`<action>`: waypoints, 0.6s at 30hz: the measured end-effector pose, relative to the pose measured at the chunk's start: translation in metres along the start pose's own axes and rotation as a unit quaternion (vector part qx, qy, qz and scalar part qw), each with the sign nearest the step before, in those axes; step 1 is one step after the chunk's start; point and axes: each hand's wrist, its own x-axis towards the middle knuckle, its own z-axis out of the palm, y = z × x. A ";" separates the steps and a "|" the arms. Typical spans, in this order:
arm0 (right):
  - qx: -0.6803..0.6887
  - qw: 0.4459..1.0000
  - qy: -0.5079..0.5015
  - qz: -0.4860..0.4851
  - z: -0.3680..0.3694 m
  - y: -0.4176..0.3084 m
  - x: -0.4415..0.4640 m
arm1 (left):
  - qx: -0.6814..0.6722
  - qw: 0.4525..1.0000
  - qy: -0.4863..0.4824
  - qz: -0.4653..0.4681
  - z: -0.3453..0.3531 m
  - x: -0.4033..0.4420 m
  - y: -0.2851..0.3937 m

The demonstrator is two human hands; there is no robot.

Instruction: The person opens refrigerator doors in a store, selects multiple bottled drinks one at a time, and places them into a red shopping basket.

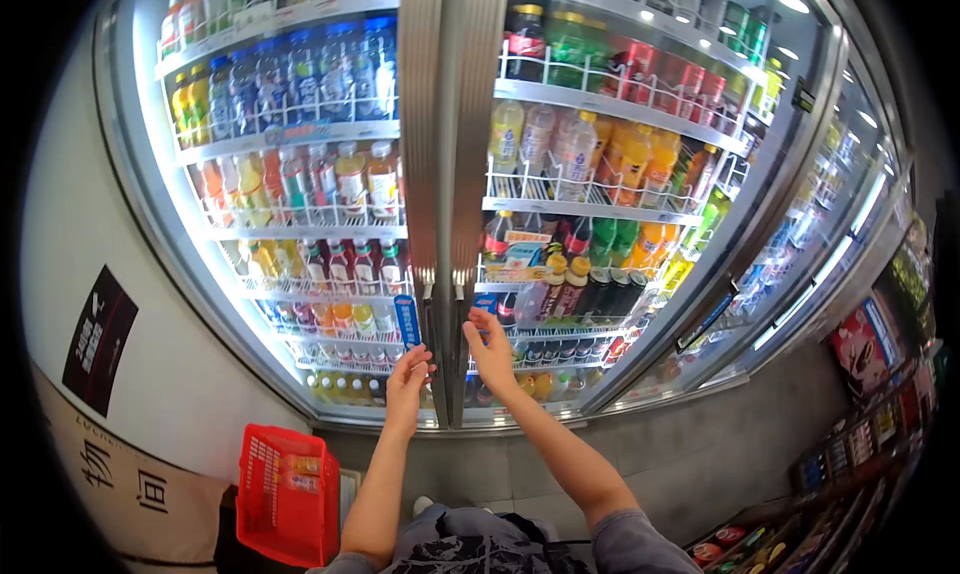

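Facing 2 tall silver-framed glass doors (420,154) (likely heavy; grasp edges (467,164)), left hand (408,374) and right hand (490,349) curl fingers, hold unclear.

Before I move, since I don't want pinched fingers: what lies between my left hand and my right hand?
In the head view, the upright metal door frames run down between your left hand and right hand.
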 end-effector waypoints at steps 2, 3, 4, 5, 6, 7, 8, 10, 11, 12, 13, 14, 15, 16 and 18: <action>-0.030 0.999 -0.030 0.030 0.005 -0.006 0.007 | 0.020 0.999 0.000 0.026 0.005 0.012 0.005; -0.006 0.999 -0.032 0.025 0.012 -0.007 0.009 | 0.023 0.999 -0.010 0.029 0.006 0.018 0.008; -0.004 0.999 -0.035 0.038 0.017 -0.002 0.013 | 0.021 0.999 -0.021 0.034 0.006 0.024 0.011; -0.004 0.998 -0.039 0.052 0.022 0.000 0.017 | 0.017 0.999 -0.031 0.039 0.006 0.030 0.015; 0.018 0.999 -0.031 0.041 0.025 -0.005 0.019 | 0.029 0.998 -0.047 0.020 0.007 0.033 0.021; 0.016 0.999 -0.027 0.036 0.025 -0.007 0.023 | 0.027 0.998 -0.053 0.023 0.005 0.034 0.025; -0.037 0.995 -0.068 0.059 0.024 -0.010 0.029 | 0.035 0.995 -0.089 0.013 0.003 0.035 0.029; -0.061 0.993 -0.077 0.071 0.033 -0.003 0.039 | 0.037 0.992 -0.122 -0.014 -0.002 0.034 0.034; -0.063 0.992 -0.079 0.069 0.034 0.003 0.044 | 0.034 0.992 -0.121 -0.011 -0.007 0.036 0.033; -0.072 0.991 -0.085 0.077 0.033 0.002 0.045 | 0.032 0.992 -0.124 -0.024 -0.013 0.038 0.031; -0.081 0.988 -0.094 0.087 0.033 0.002 0.045 | 0.029 0.991 -0.123 -0.039 -0.020 0.038 0.029; -0.111 0.988 -0.078 0.071 0.035 0.002 0.043 | 0.029 0.992 -0.115 -0.039 -0.025 0.038 0.029; -0.110 0.988 -0.084 0.066 0.040 0.001 0.042 | 0.029 0.993 -0.110 -0.034 -0.030 0.040 0.030; -0.127 0.989 -0.051 0.048 0.043 0.001 0.039 | 0.029 0.993 -0.107 -0.043 -0.035 0.041 0.030; -0.147 0.988 0.000 0.038 0.049 0.000 0.037 | 0.020 0.993 -0.105 -0.050 -0.045 0.044 0.031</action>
